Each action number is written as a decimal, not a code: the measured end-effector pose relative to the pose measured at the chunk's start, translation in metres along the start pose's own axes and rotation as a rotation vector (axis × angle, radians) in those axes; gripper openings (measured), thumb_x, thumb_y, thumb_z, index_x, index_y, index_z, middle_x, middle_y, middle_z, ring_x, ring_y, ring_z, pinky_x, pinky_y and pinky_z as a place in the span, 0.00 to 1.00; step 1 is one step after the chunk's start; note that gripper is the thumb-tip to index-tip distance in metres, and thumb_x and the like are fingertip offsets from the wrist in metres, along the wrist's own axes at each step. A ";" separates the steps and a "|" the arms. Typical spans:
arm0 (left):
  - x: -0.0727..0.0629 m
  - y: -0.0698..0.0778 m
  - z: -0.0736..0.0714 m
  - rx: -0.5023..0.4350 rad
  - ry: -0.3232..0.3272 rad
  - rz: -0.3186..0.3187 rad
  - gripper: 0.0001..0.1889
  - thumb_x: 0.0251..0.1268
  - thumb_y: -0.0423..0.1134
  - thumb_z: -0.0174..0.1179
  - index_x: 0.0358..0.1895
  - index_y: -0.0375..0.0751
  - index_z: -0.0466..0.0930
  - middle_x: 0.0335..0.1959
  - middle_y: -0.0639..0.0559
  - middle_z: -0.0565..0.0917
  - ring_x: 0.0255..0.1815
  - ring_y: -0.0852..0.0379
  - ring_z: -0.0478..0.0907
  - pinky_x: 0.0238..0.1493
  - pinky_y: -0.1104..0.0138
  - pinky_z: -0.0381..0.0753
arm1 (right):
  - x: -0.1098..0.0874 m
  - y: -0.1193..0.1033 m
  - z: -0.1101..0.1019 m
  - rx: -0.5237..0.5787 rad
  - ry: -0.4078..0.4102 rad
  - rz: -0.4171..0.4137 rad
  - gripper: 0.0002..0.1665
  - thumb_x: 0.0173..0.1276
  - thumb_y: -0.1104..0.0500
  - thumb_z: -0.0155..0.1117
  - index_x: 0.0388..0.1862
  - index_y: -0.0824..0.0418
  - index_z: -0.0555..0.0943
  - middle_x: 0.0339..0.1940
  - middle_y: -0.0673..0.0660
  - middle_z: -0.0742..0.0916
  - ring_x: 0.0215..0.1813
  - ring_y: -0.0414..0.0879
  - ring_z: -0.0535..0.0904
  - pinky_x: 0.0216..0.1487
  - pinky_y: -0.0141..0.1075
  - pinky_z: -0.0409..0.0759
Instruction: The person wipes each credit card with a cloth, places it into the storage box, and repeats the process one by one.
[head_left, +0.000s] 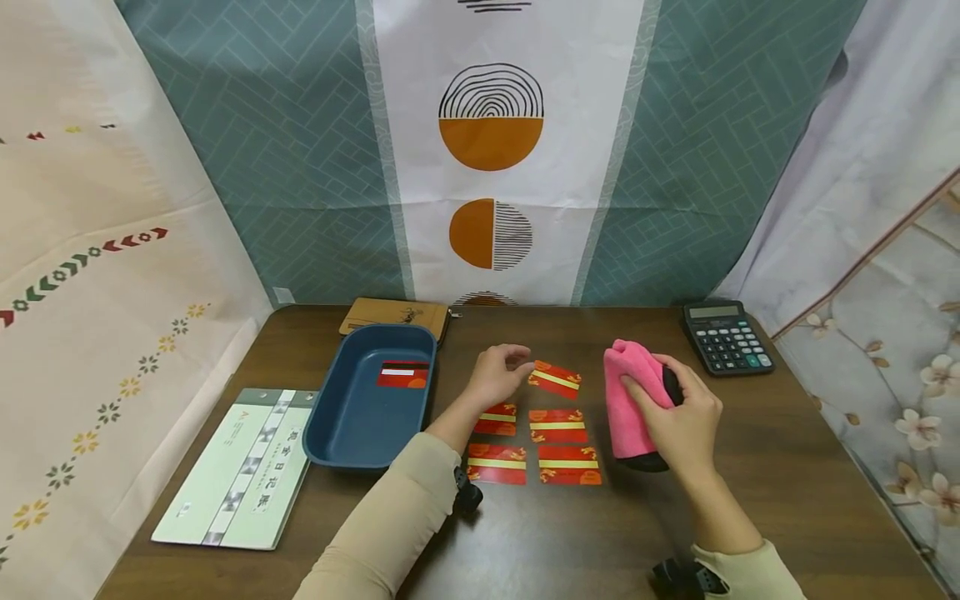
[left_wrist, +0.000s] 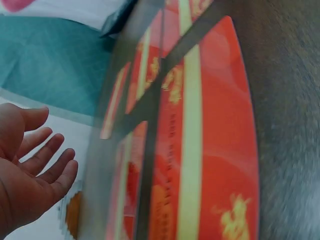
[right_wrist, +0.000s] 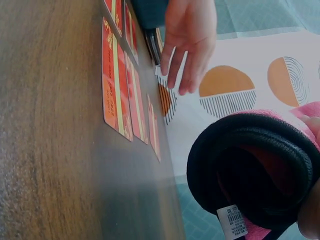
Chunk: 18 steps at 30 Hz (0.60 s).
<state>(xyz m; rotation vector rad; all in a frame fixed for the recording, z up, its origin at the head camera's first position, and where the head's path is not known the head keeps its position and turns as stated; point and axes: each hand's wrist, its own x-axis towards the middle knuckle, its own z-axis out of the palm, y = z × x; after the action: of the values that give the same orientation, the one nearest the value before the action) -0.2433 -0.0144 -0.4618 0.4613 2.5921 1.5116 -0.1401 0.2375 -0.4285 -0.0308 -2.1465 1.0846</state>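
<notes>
My right hand [head_left: 684,417] grips a rolled pink cloth [head_left: 630,396] with black edging. In the right wrist view its coiled black end [right_wrist: 250,170] and a white label [right_wrist: 232,221] show. My left hand [head_left: 498,375], fingers spread and relaxed, hovers at the far end of two columns of red cards with yellow stripes. Its fingertips come right up to the far right card [head_left: 555,380]. Nearer to me lie the middle right card [head_left: 558,427], the near right card [head_left: 570,465], the near left card [head_left: 497,464] and another red card [head_left: 497,420], partly hidden by the left wrist.
A blue tray [head_left: 322,450] on the left holds one red card [head_left: 403,374] with a dark stripe. Behind it lies a brown notebook [head_left: 393,314]; a pale green ledger [head_left: 240,475] lies to its left. A black calculator [head_left: 726,337] sits at the back right of the wooden table [head_left: 525,550].
</notes>
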 end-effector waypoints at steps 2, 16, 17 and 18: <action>0.004 -0.005 0.006 -0.004 -0.003 -0.022 0.18 0.74 0.38 0.62 0.62 0.34 0.80 0.58 0.43 0.83 0.60 0.45 0.79 0.61 0.54 0.81 | 0.000 0.001 -0.001 0.003 -0.013 0.012 0.29 0.54 0.61 0.82 0.56 0.65 0.84 0.47 0.60 0.89 0.40 0.34 0.77 0.42 0.14 0.74; 0.025 -0.022 0.028 0.107 -0.085 0.030 0.33 0.63 0.37 0.72 0.70 0.38 0.73 0.68 0.43 0.76 0.68 0.43 0.71 0.70 0.53 0.71 | -0.003 0.007 -0.007 0.029 -0.065 0.055 0.30 0.56 0.61 0.82 0.58 0.64 0.83 0.48 0.58 0.88 0.39 0.33 0.78 0.41 0.15 0.77; 0.026 -0.022 0.029 0.130 -0.096 0.036 0.34 0.62 0.38 0.73 0.72 0.38 0.71 0.68 0.44 0.76 0.69 0.43 0.70 0.71 0.54 0.70 | -0.003 0.007 -0.007 0.029 -0.065 0.056 0.30 0.56 0.61 0.82 0.58 0.63 0.83 0.48 0.58 0.88 0.39 0.33 0.78 0.41 0.15 0.78; 0.027 -0.022 0.029 0.159 -0.108 0.045 0.35 0.62 0.38 0.73 0.72 0.39 0.71 0.68 0.44 0.76 0.69 0.44 0.69 0.71 0.54 0.70 | -0.003 0.007 -0.008 0.027 -0.065 0.058 0.30 0.56 0.61 0.82 0.58 0.63 0.83 0.49 0.58 0.88 0.39 0.33 0.78 0.40 0.15 0.78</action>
<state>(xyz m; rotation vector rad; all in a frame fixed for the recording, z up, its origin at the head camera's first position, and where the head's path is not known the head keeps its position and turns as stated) -0.2667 0.0081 -0.4940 0.6030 2.6442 1.2599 -0.1357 0.2467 -0.4323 -0.0463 -2.2001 1.1623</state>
